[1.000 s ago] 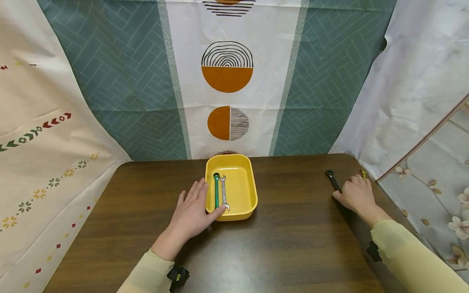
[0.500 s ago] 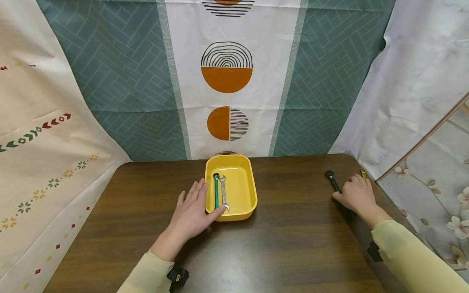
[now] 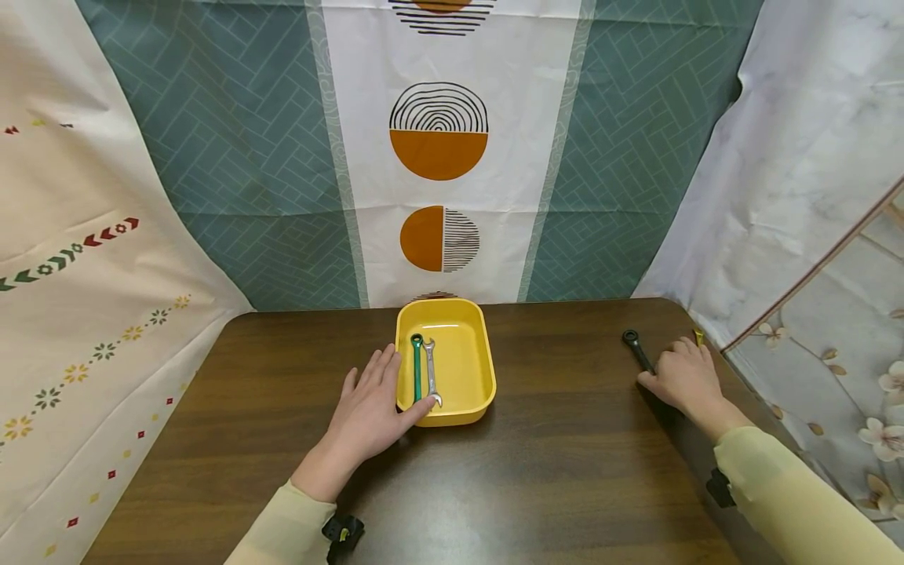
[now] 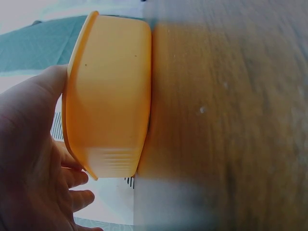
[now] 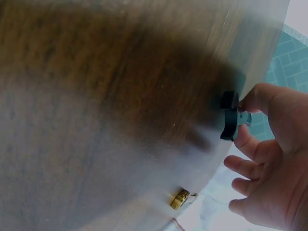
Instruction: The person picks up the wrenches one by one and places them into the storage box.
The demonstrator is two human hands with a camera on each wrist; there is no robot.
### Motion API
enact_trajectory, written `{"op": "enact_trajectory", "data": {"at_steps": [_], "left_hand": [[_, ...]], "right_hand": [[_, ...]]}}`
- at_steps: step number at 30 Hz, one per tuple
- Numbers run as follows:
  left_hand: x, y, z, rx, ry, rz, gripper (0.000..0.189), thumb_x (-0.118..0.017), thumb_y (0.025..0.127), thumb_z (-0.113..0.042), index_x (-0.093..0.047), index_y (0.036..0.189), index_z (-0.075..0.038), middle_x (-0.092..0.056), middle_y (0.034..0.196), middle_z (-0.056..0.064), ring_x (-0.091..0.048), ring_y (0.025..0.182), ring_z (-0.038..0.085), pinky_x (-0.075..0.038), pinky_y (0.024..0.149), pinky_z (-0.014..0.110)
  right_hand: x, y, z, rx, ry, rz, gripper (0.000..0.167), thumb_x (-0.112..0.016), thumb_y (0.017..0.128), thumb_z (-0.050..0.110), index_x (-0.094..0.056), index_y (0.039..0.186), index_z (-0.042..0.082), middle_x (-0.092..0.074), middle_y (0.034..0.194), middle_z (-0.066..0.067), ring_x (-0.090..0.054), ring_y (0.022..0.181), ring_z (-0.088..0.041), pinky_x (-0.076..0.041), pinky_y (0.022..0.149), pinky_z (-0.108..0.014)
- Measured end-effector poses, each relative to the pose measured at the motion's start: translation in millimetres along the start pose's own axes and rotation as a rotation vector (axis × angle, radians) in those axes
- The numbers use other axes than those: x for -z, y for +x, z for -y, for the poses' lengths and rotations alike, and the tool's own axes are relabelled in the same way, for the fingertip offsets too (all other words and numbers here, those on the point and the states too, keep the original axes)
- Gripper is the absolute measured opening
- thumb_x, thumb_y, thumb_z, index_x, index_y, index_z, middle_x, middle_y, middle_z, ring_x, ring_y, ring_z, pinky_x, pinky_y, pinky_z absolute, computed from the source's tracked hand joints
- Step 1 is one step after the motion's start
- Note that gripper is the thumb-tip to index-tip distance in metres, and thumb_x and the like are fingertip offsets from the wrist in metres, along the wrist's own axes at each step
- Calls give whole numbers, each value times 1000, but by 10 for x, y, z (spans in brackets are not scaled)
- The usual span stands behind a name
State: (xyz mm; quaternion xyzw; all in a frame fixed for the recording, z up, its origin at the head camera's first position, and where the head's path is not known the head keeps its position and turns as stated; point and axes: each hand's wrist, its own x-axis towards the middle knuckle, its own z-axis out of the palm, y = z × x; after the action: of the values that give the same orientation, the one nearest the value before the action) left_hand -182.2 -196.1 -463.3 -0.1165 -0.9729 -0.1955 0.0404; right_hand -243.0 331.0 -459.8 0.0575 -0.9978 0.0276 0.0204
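My left hand [image 3: 370, 408] rests against the left side of a yellow tray [image 3: 482, 345], fingers straight and thumb over its near rim. Inside the tray, a green ratchet wrench [image 3: 417, 369] and a silver open-end wrench [image 3: 431, 369] lie side by side. At the table's right, my right hand [image 3: 683, 380] pinches a black ratchet wrench [image 3: 638, 350] between thumb and index finger. In the right wrist view, the black wrench's open end [image 5: 230, 118] points out from the fingers. Just past this hand lies a gold-yellow wrench [image 5: 180, 198], mostly hidden in the head view.
A dark brown wooden table [image 3: 551, 439] spans the space between the hands. Patterned cloth hangs behind it, with a cream cloth [image 3: 106, 298] at the left and a floral cloth [image 3: 833, 345] close by the right edge.
The right hand and the black ratchet wrench have shifted slightly to the left. The left hand and the tray stay in place.
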Motion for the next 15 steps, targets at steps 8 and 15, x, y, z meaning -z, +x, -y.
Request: {"op": "enact_trajectory", "data": {"at_steps": [8,15], "left_hand": [[0,0,-4,6,4,5,108,-65,100,-73,-32,172,1,-24,181,19,-23,167,41,-18,128,73],[1,2,-7,6,1,6,108,-66,101,-72,-32,172,2,-24,181,19,-22,167,41,-18,128,73]], "right_hand": [[-11,2,41,22,6,-36,42,-70,100,30,-68,66,5,-61,127,-41,-41,138,-61,-25,116,-79],[-19,1,63,29,3,-37,45,-71,99,32,-69,67,2,-60,130,-43,-39,141,-63,-24,119,-80]]}}
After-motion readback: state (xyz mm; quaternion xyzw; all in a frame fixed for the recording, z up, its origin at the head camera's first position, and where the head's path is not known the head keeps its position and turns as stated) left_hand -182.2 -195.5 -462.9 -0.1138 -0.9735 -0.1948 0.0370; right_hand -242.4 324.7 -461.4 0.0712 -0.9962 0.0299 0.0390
